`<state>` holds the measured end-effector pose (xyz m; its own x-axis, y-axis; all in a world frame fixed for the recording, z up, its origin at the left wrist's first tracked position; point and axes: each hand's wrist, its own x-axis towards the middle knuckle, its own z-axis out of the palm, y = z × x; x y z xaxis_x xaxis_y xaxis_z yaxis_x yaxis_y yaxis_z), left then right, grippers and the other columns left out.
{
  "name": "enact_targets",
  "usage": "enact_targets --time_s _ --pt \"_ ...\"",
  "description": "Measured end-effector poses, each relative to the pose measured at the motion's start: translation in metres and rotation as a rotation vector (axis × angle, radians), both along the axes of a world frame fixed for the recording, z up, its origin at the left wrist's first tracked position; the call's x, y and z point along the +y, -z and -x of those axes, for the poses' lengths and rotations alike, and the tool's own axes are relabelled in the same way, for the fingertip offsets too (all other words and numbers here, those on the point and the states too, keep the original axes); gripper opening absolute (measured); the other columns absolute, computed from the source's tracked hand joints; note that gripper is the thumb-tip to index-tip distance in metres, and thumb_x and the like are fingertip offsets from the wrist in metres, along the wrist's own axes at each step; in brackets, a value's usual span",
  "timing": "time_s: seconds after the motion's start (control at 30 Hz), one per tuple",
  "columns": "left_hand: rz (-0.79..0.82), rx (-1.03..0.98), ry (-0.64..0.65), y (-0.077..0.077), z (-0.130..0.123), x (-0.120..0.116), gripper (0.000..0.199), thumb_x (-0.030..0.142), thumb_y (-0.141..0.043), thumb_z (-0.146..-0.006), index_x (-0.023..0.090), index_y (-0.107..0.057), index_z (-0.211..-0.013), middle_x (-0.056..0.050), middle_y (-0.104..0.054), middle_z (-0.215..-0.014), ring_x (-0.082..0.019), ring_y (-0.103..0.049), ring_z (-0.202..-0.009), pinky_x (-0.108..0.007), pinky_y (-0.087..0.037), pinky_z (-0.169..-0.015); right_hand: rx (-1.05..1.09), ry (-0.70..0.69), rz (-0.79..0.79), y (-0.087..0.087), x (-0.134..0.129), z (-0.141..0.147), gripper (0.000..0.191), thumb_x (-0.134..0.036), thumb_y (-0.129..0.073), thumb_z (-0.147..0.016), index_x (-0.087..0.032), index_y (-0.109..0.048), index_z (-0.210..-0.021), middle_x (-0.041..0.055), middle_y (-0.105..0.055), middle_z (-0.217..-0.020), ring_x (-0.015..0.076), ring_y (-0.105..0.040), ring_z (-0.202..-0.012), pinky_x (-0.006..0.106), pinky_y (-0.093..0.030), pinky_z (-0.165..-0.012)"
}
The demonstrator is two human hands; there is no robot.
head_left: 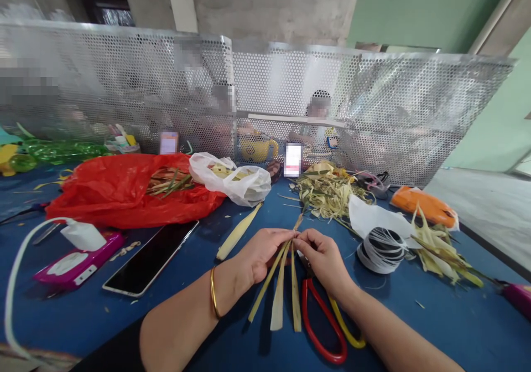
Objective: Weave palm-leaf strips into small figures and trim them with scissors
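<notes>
Both my hands meet over the blue table, pinching a small bundle of pale dried husk strips (277, 303) at its upper end. My left hand (263, 250), with a gold bangle at the wrist, grips the bundle from the left. Fingertips of my right hand (322, 257) close on the same spot from the right. Several strips fan out below toward me, and a brownish stem end (298, 221) sticks out above. Scissors with red and yellow handles (326, 327) lie beneath my right hand, their blades mostly hidden. A whole pale husk (241, 231) rests left of my hands.
Left are a red plastic bag (108, 186), a white bag (249, 181), a dark phone (153, 258) and a purple power strip (78, 264). On the right sit a husk pile (327, 192), a white ribbon spool (381, 253) and more husks (443, 250). A perforated metal screen (282, 78) stands behind.
</notes>
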<state>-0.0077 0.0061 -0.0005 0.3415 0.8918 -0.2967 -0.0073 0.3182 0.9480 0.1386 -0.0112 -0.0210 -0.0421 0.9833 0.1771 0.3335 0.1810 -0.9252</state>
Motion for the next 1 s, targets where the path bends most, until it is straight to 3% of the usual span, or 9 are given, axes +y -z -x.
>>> enact_targets --time_s 0.13,0.23,0.37,0.6,0.83,0.93,1.0 --pt "0.076 -0.065 -0.104 0.001 -0.003 0.001 0.016 0.028 -0.063 -0.077 0.013 -0.066 -0.075 -0.001 -0.061 -0.065 -0.010 -0.054 -0.054 -0.021 -0.046 -0.053 0.067 -0.034 0.032 -0.007 -0.001 -0.003 0.031 -0.043 -0.057 -0.080 -0.019 -0.050 -0.060 -0.0046 -0.041 -0.054 0.0100 -0.035 -0.051 0.022 -0.027 -0.047" --pt "-0.083 0.024 -0.087 0.008 -0.006 0.003 0.015 0.024 -0.060 -0.075 0.013 -0.065 -0.084 0.001 -0.060 -0.063 -0.009 -0.051 -0.045 -0.022 -0.044 -0.047 0.120 -0.064 0.066 -0.014 -0.003 -0.003 0.031 -0.041 -0.058 -0.078 -0.019 -0.048 -0.059 -0.0048 -0.039 -0.054 0.0097 -0.034 -0.052 0.022 -0.027 -0.048" --pt "-0.286 0.232 -0.055 0.016 -0.006 0.004 0.028 0.022 -0.056 -0.072 0.017 -0.064 -0.099 0.002 -0.062 -0.064 -0.012 -0.054 -0.043 -0.022 -0.040 -0.044 0.162 -0.130 0.127 -0.015 -0.005 -0.001 0.028 -0.041 -0.057 -0.077 -0.018 -0.051 -0.061 -0.0056 -0.039 -0.052 0.0091 -0.032 -0.050 0.023 -0.024 -0.047" --pt "-0.581 0.586 0.023 0.010 -0.002 -0.004 0.026 0.029 -0.047 -0.078 0.020 -0.070 -0.072 -0.002 -0.064 -0.059 -0.016 -0.059 -0.054 -0.023 -0.035 -0.053 0.143 -0.107 0.118 -0.009 -0.003 0.004 0.027 -0.037 -0.057 -0.077 -0.019 -0.046 -0.060 -0.0064 -0.038 -0.052 0.0083 -0.030 -0.050 0.021 -0.022 -0.047" --pt "-0.640 0.698 0.010 0.004 -0.002 -0.008 0.027 0.029 -0.047 -0.080 0.020 -0.067 -0.065 -0.002 -0.060 -0.051 -0.015 -0.058 -0.055 -0.023 -0.031 -0.054 0.132 -0.126 0.095 -0.012 -0.005 0.006 0.030 -0.041 -0.057 -0.080 -0.019 -0.047 -0.061 -0.0063 -0.037 -0.052 0.0084 -0.031 -0.049 0.021 -0.022 -0.044" --pt "-0.605 0.628 -0.032 0.005 0.000 -0.004 0.031 0.033 -0.046 -0.082 0.019 -0.067 -0.065 -0.002 -0.063 -0.055 -0.014 -0.057 -0.049 -0.023 -0.034 -0.053 0.104 -0.089 0.028 -0.010 -0.004 0.003 0.026 -0.042 -0.054 -0.084 -0.020 -0.051 -0.070 -0.0052 -0.043 -0.056 0.0098 -0.037 -0.051 0.022 -0.028 -0.046" --pt "-0.523 0.522 -0.069 0.006 0.001 0.001 0.034 0.038 -0.047 -0.082 0.018 -0.067 -0.065 -0.002 -0.066 -0.060 -0.012 -0.056 -0.045 -0.022 -0.037 -0.051 0.018 0.013 -0.046 -0.008 -0.002 -0.002 0.018 -0.039 -0.055 -0.084 -0.021 -0.054 -0.083 -0.0055 -0.045 -0.059 0.0114 -0.041 -0.053 0.023 -0.031 -0.049"
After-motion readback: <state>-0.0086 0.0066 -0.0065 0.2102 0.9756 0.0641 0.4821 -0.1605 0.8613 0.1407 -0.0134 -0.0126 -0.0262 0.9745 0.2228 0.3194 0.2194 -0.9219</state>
